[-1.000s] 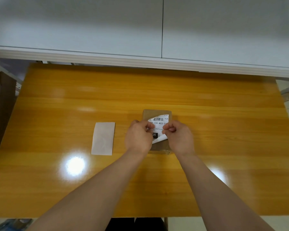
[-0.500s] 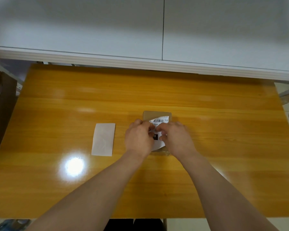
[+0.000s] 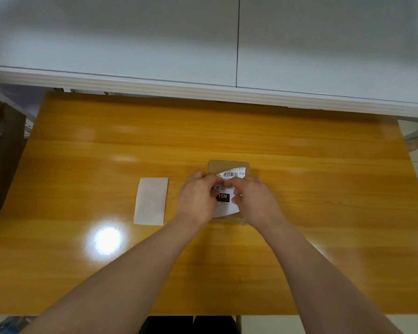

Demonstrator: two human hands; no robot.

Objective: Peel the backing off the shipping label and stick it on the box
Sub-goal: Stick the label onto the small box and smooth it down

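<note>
A small brown cardboard box [image 3: 216, 165] lies flat near the middle of the wooden table. The white shipping label [image 3: 227, 208], with a barcode and a black "15H" patch, lies slanted over the box top. My left hand [image 3: 197, 198] rests on the label's left part with fingers curled on it. My right hand [image 3: 256, 200] covers its right part, fingertips meeting the left ones at the label's middle. The label's far right corner curves up a little. A blank white backing sheet [image 3: 151, 201] lies flat to the left of the box.
The orange wooden table [image 3: 323, 213] ends at a white wall ledge [image 3: 203, 92] behind. A lamp glare spot [image 3: 106, 238] shines at the front left. Brown furniture stands beyond the table's left edge.
Both hands have come together over the label and lowered it onto the box top. The label, earlier held up and curled between the fingers, now lies flatter.
</note>
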